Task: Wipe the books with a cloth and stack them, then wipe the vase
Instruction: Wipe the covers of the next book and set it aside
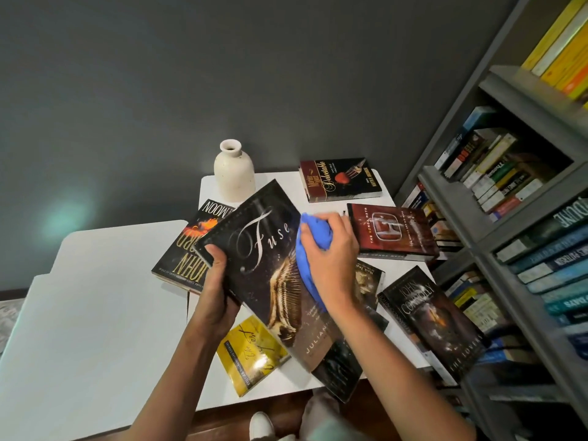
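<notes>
My left hand (216,281) clamps the Fuse book (270,265) by its edge, tilting it up off the table (95,313) so my right hand (331,259), closed on the blue cloth (310,249), can wipe the cover (the vase (234,173) waits behind).

One head-worn wide-angle view looks forward and steeply down, close above the tabletop (95,313), with both grips near centre and a bookshelf (509,198) to their right.

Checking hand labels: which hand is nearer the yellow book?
Left. The left hand grips the Fuse book just above the yellow book; the right hand is farther up-right.
</notes>
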### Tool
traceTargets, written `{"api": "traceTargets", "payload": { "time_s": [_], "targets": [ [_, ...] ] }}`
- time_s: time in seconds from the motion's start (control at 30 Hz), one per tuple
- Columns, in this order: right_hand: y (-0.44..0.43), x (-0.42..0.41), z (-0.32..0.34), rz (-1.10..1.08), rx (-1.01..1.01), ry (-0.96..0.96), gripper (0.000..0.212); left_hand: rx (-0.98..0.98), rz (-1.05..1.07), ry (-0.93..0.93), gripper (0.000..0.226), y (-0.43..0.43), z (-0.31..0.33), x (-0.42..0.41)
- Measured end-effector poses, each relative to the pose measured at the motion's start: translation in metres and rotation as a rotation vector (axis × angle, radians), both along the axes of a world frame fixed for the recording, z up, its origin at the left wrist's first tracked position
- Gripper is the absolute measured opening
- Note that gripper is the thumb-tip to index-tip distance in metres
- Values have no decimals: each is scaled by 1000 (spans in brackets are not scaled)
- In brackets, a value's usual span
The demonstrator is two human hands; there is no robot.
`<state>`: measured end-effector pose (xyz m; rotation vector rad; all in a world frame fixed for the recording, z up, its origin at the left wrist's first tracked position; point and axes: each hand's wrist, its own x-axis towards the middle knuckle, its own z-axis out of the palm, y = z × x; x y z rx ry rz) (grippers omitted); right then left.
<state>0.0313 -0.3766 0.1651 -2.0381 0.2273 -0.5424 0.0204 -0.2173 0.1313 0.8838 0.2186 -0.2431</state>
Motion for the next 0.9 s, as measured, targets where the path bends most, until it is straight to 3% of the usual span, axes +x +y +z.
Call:
{"api": "traceTargets", "payload": {
  "time_s": [0.23, 0.43, 0.63, 0.73, 0.9],
  "targets": [
    [-7, -68, -47, -226, 274, 206, 16, 4, 84, -33, 110, 3, -2, 0],
    [4, -93, -52, -215, 846, 365, 48, -6, 100, -3, 103, -7, -2, -4],
    [-28, -57, -48, -216, 913, 295, 41, -247, -171, -1, 84, 3, -1, -10],
    [-53, -37, -37, -110, 804, 265, 40, -333, -320, -35, 78, 32, 2, 5],
    [-74, -15, -29, 14, 537, 265, 36, 77, -274, 129, 52, 31, 21, 27]
  ]
}}
